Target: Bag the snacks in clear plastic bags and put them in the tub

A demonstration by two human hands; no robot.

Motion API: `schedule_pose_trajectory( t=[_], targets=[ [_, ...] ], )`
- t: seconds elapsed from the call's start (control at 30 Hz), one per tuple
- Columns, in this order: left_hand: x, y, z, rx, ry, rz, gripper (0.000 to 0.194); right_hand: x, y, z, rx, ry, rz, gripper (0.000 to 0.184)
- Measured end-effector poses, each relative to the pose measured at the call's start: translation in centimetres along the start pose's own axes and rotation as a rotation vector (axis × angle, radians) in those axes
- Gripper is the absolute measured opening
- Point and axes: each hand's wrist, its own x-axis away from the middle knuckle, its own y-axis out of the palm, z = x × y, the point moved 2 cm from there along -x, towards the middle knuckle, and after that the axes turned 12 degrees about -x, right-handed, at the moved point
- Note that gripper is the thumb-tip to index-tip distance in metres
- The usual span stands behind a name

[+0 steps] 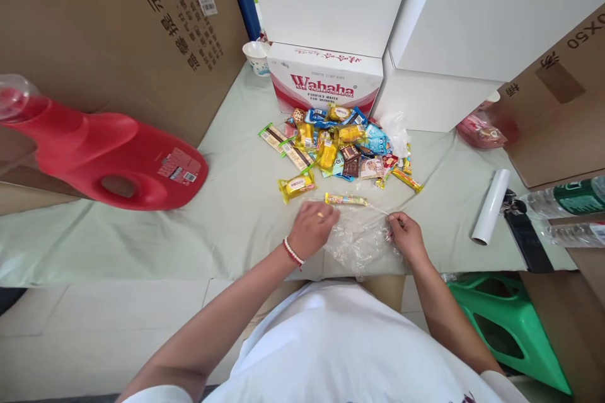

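A clear plastic bag [358, 240] lies crumpled between my hands at the table's front edge. My left hand [312, 225], fingers curled closed, is at the bag's left side and seems to grip it; its fingertips are partly hidden. On the other side, my right hand [406, 235] pinches the bag's edge, where a thin whitish line stretches left. Just beyond the bag is a slim yellow candy stick [346, 199] in a printed wrapper. A yellow-wrapped snack cake [297, 186] rests beyond my left hand. Farther back, several wrapped snacks are heaped, among them a chocolate packet [350, 167].
Behind the snacks stands a Wahaha water carton [326, 79], with a paper cup [258, 58] beside it. A red jug [123, 160] leans in from the left. To the right are a white roll [490, 208], plastic bottles [579, 198] and a green stool [513, 327].
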Motion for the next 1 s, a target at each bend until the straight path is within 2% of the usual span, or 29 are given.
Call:
schedule_pose_trajectory(
  t=[0.03,0.1,0.13,0.23,0.3,0.37,0.43,0.47,0.53,0.6,0.67,0.73,0.8,0.9,0.93,1.0],
  targets=[
    [0.2,0.2,0.2,0.016,0.135,-0.115,0.026,0.0,-0.1,0.0,0.017,-0.007,-0.004,0.034],
    [1.0,0.4,-0.4,0.023,0.239,-0.27,0.031,-0.2,-0.8,0.1,0.056,-0.019,0.001,0.034],
    [1.4,0.3,-0.9,0.015,0.231,-0.315,0.039,-0.3,-1.4,0.1,0.081,-0.022,0.006,0.035],
    [2.9,-0.3,-2.5,-0.017,0.187,-0.432,0.083,-1.3,-3.4,-0.3,0.256,-0.045,-0.033,0.034],
    [3.9,-0.8,-3.1,-0.047,0.165,-0.502,0.101,-2.5,-4.3,-2.0,0.478,-0.123,-0.052,0.028],
    [4.6,-1.1,-3.2,-0.071,0.137,-0.55,0.109,-3.9,-4.0,-5.0,0.683,-0.26,0.003,0.024],
    [5.0,-1.2,-3.0,-0.086,0.11,-0.58,0.113,-5.3,-1.6,-8.8,0.801,-0.437,0.038,0.029],
    [5.1,-1.2,-2.9,-0.09,0.101,-0.59,0.114,-6.0,0.4,-10.6,0.84,-0.53,-0.014,0.033],
    [5.2,-1.0,-2.7,-0.093,0.095,-0.603,0.117,-7.5,5.7,-13.8,0.953,-0.728,-0.241,0.047],
    [5.2,-0.7,-2.7,-0.086,0.103,-0.607,0.12,-9.2,11.1,-15.9,1.076,-0.904,-0.431,0.058],
    [5.3,-0.5,-2.8,-0.071,0.111,-0.607,0.122,-10.8,15.2,-17.0,1.204,-0.954,-0.562,0.054],
    [5.4,-0.3,-2.9,-0.056,0.11,-0.605,0.123,-11.7,17.1,-17.8,1.259,-0.951,-0.617,0.046],
    [5.5,-0.1,-3.0,-0.042,0.109,-0.59,0.125,-11.3,16.5,-18.8,1.198,-0.943,-0.572,0.041],
    [5.7,0.0,-3.1,-0.023,0.113,-0.555,0.128,-7.9,12.3,-19.9,0.971,-0.893,-0.46,0.045],
    [5.7,0.0,-3.1,-0.017,0.116,-0.55,0.129,-6.3,10.8,-19.8,0.916,-0.846,-0.466,0.045],
    [5.5,0.0,-3.1,-0.008,0.127,-0.551,0.13,-3.0,8.5,-18.7,0.916,-0.705,-0.571,0.041]
  ],
)
